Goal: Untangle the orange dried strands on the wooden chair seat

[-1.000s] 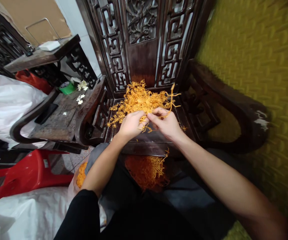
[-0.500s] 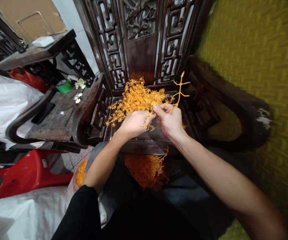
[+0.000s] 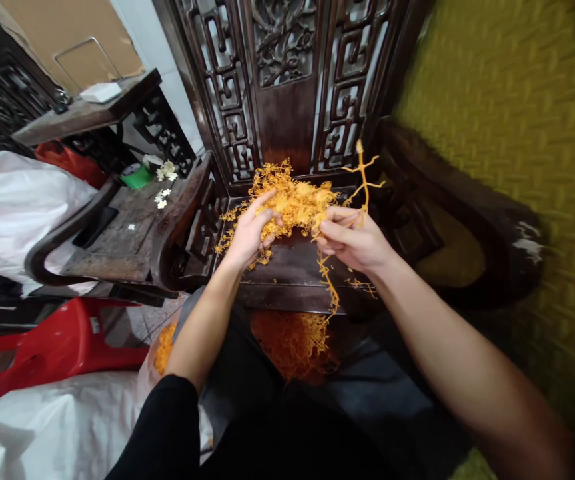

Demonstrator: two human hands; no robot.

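Note:
A heap of orange branching plastic pieces, like artificial flower sprigs (image 3: 292,193), lies on the dark wooden chair seat (image 3: 292,267). My right hand (image 3: 352,237) pinches a bare orange branched stem (image 3: 364,177) at the heap's right side. The stem's forked tip points up past the fingers, and a strand (image 3: 330,287) hangs below the hand over the seat's front edge. At the heap's left front is my left hand (image 3: 254,230), fingers apart and partly curled, close against the orange pieces. Whether it touches them I cannot tell.
Below the seat, between the knees, sits a mass of orange stems (image 3: 297,343). To the left are a bag with orange pieces (image 3: 164,347), a red plastic stool (image 3: 62,340), white sacks (image 3: 52,427) and another wooden chair (image 3: 112,253) with green tape (image 3: 136,176). Carved armrests flank the seat.
My left hand has parted from my right and moved left to the heap, its fingers opening. My right hand keeps the stem and has shifted slightly right. A strand now hangs below it.

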